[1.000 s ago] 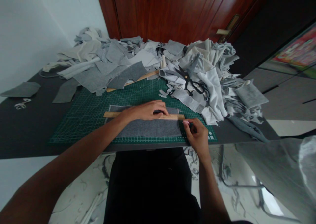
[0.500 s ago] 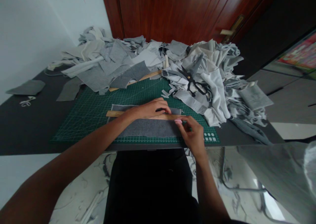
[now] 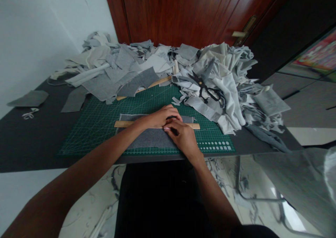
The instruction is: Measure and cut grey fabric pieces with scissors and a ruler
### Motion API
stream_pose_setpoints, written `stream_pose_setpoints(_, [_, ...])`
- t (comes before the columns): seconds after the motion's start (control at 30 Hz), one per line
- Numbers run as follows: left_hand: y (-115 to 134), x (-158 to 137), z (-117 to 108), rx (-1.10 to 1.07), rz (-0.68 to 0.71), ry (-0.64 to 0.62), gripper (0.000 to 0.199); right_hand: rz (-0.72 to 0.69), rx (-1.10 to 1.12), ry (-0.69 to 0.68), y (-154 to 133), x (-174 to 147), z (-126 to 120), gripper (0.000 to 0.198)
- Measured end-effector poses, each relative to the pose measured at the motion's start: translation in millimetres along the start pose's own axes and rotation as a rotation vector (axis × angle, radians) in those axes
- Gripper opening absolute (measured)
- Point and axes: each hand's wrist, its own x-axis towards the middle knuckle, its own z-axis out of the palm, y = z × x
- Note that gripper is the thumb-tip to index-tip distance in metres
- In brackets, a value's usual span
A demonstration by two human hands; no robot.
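Note:
A dark grey piece of fabric (image 3: 154,138) lies flat on a green cutting mat (image 3: 89,136), with a wooden ruler (image 3: 193,126) laid lengthwise across it. My left hand (image 3: 165,116) holds the ruler down near its middle, fingers bent and tips pressed on the wood. Just beside it, my right hand (image 3: 183,136) pinches a small pink piece of tailor's chalk (image 3: 166,128) against the ruler's near edge. The fingers cover most of the chalk.
Grey and white fabric scraps (image 3: 126,59) are heaped along the back. Black scissors (image 3: 203,86) rest on the right-hand heap. Another wooden strip (image 3: 165,79) lies partly under scraps. The table's front edge (image 3: 91,161) runs close below my wrists.
My right hand has slid left along the ruler with the chalk, from near its right end to beside my left hand. My left hand stays on the ruler.

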Motion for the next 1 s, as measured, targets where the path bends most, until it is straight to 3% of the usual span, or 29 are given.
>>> stream_pose_setpoints(0.23, [-6,1,1,0.031,0.01,-0.001,0.02,0.045,-0.063,-0.04,-5,4,-3,0.012])
stream_pose_setpoints(0.4, [-10,2,5,0.061,0.012,0.003,0.009,0.011,-0.081,-0.077,-1,7,-10,0.011])
stream_pose_setpoints(0.77, [-8,3,3,0.067,-0.019,-0.021,0.019,0.05,-0.264,-0.043,34,-18,-65,0.01])
stream_pose_setpoints(0.87, [-7,3,3,0.073,-0.026,-0.018,0.018,0.039,-0.23,-0.053,26,-16,-58,0.01])
stream_pose_setpoints(1.0, [-6,3,3,0.075,-0.027,-0.009,0.014,-0.007,-0.101,-0.069,7,-6,-32,0.012])
